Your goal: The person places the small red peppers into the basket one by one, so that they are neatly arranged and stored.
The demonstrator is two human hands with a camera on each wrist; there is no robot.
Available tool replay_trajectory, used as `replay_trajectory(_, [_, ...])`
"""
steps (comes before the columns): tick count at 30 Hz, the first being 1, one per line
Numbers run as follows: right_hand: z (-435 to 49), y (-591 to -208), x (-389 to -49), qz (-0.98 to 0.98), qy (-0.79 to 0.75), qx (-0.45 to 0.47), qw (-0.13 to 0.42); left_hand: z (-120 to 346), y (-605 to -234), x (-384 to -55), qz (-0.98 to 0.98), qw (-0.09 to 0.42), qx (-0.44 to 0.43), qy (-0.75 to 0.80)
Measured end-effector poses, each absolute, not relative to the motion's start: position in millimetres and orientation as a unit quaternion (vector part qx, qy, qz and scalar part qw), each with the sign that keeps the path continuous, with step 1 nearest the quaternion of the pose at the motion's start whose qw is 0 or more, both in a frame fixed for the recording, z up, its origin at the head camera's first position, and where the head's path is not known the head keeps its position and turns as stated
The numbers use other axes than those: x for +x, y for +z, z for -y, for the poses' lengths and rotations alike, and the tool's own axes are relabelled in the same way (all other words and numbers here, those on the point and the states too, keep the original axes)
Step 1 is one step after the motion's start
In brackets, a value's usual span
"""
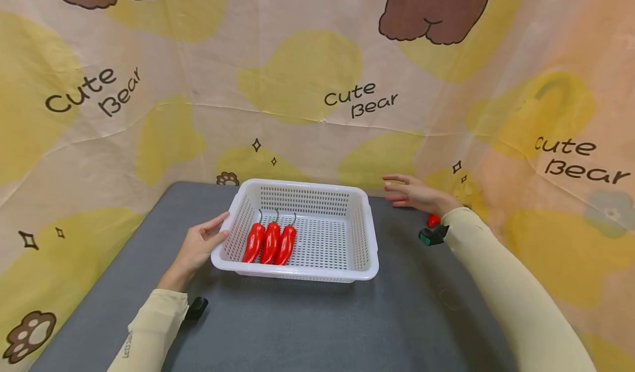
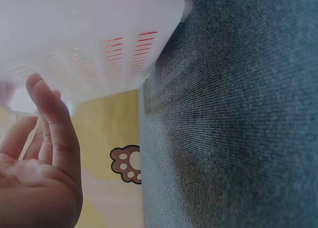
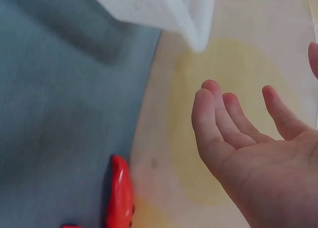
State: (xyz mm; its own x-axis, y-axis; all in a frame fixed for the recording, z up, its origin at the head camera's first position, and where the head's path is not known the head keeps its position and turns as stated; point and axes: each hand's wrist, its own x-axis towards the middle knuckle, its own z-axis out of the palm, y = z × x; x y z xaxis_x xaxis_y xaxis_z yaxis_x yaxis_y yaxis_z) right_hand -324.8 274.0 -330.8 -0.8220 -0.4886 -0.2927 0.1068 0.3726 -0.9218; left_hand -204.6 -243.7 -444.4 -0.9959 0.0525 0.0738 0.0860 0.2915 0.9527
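Note:
A white slotted plastic basket [image 1: 292, 273] stands on the dark table, with three red chili peppers [image 1: 270, 242] with green stems side by side in its left half. At its left rim, my left hand [image 1: 200, 242] holds the edge, thumb on the rim; in the left wrist view the left hand's fingers [image 2: 57, 123] reach up at the basket wall. My right hand [image 1: 414, 193] hovers to the right of the basket, fingers extended and apart, holding nothing. Another red chili pepper [image 3: 120, 195] lies on the table below it, mostly hidden by the right wrist in the head view.
A grey-blue cloth surface [image 1: 297, 328] covers the table. Behind and to the right hangs a curtain [image 1: 297, 85] printed with bears and yellow patches. Black wrist devices [image 1: 197, 308] sit under both sleeves. A further red edge [image 3: 72, 226] shows at the bottom of the right wrist view.

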Motion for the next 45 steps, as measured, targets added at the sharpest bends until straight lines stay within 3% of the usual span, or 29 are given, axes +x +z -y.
replay_trajectory(32, [-410,-377,-309,-0.821,-0.525,-0.019,0.222,246,-449,-208,0.796,0.02,-0.049,-0.603])
replay_trajectory(45, [-430,-416,-300,-0.845,-0.513,0.099,0.113,245,-449,-207,0.801,0.021,-0.043,-0.596])
